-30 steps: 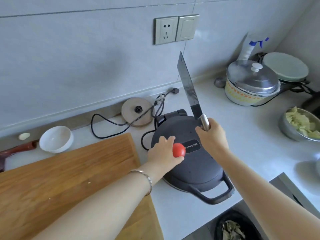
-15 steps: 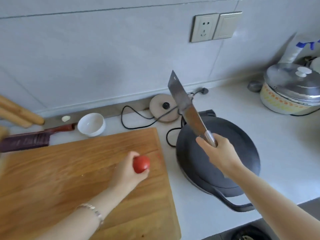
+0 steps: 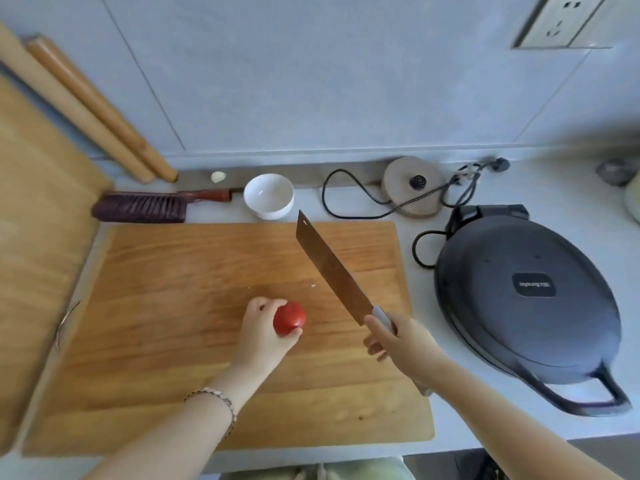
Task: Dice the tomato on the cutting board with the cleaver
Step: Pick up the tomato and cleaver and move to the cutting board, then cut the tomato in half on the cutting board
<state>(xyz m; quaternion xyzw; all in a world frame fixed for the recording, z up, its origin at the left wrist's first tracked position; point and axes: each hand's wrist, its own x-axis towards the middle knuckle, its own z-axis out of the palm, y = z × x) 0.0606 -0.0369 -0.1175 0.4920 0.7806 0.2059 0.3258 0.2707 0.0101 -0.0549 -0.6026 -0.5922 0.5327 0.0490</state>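
A small whole red tomato [image 3: 289,318] sits in the fingers of my left hand [image 3: 263,336], over the middle of the wooden cutting board [image 3: 166,306]. Whether it touches the board I cannot tell. My right hand [image 3: 398,341] grips the cleaver [image 3: 330,270] by its metal handle. The blade is raised over the board's right half, pointing up and to the left, to the right of the tomato and apart from it.
A dark electric griddle [image 3: 530,306] with a corded kettle base [image 3: 415,185] lies right of the board. A white bowl [image 3: 268,195], a brush [image 3: 142,207] and a garlic clove [image 3: 218,176] sit behind it. Rolling pins [image 3: 86,105] and another wooden board [image 3: 34,202] stand at left.
My left hand carried the tomato from over the griddle leftwards to the board's middle. My right hand brought the cleaver left and tilted its blade lower over the board.
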